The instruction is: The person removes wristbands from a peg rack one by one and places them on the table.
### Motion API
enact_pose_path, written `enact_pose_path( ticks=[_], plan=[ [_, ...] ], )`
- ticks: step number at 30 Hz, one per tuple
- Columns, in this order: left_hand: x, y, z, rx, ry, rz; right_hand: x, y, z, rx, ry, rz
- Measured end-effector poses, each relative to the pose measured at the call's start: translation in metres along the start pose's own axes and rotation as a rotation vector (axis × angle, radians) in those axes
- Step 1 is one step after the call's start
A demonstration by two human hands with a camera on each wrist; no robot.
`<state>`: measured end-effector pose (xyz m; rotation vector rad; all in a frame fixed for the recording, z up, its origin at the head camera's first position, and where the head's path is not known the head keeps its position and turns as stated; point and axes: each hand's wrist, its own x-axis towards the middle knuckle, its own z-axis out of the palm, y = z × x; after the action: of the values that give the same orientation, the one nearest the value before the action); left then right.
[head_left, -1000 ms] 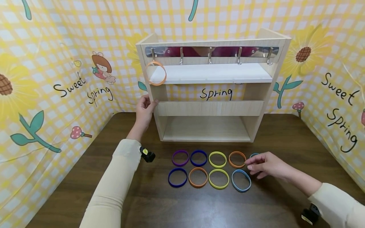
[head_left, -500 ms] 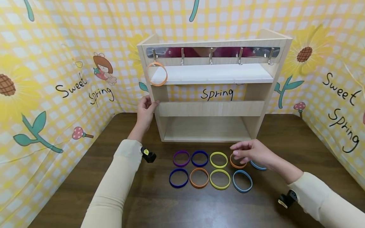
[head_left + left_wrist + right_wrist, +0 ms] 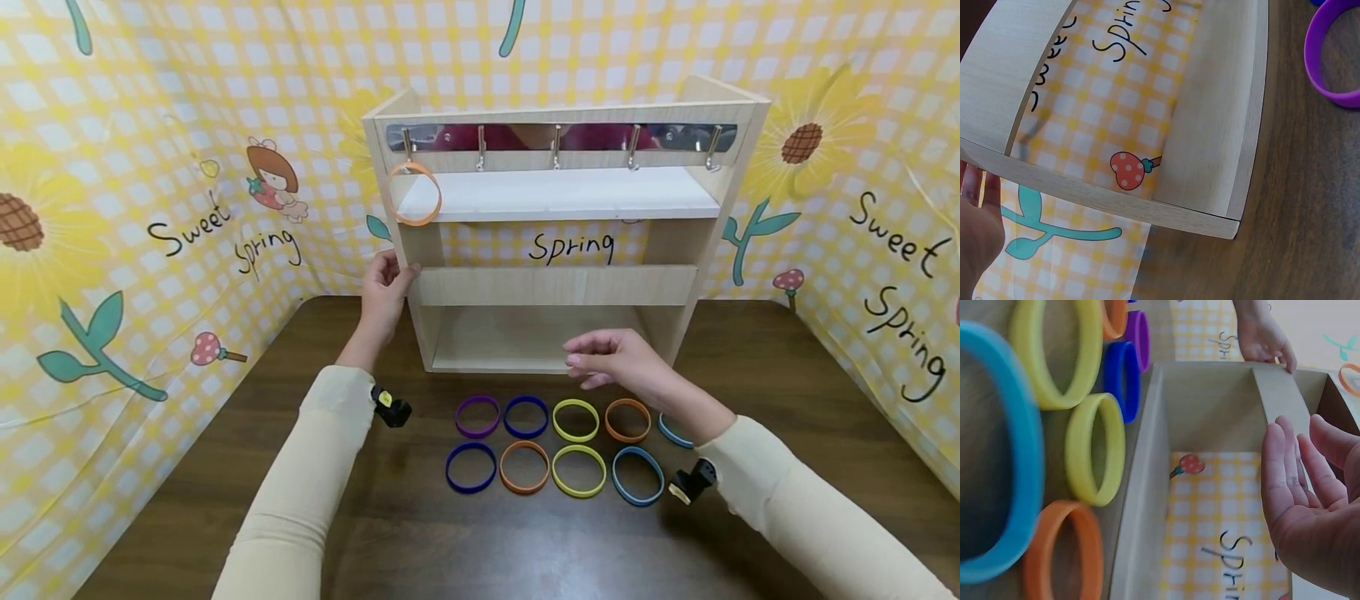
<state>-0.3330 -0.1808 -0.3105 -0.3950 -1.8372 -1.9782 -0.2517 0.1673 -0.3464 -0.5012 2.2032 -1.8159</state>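
Observation:
My left hand (image 3: 384, 287) holds the left side panel of a light wooden shelf unit (image 3: 555, 286), thumb at its front edge. My right hand (image 3: 618, 362) hovers in front of the lower shelf, holding nothing; its fingers look loosely extended in the right wrist view. Below it lie two rows of silicone wristbands. The back row has a purple wristband (image 3: 459, 425), a dark blue one, a yellow wristband (image 3: 555, 425), an orange wristband (image 3: 608, 425) and a light blue one partly behind my wrist. In front lie dark blue, orange, yellow and light blue wristbands.
A metal hook rail (image 3: 517, 137) with several hooks runs along the unit's top. An orange wristband (image 3: 439, 200) hangs from its leftmost hook. The unit stands on a dark wood table (image 3: 480, 550), with a yellow checked cloth (image 3: 225, 100) behind and at the sides.
My right hand has moved left and away from me, from beside the light blue wristbands, past the orange one, to the shelf's front. My left hand stays on the side panel.

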Motion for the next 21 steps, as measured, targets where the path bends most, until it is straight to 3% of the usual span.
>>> enact_pose_path(
  ticks=[21],
  plan=[
    [-0.001,0.003,0.001,0.027,-0.011,-0.013,0.057,-0.078,0.048,0.214,0.092,-0.187]
  ],
)
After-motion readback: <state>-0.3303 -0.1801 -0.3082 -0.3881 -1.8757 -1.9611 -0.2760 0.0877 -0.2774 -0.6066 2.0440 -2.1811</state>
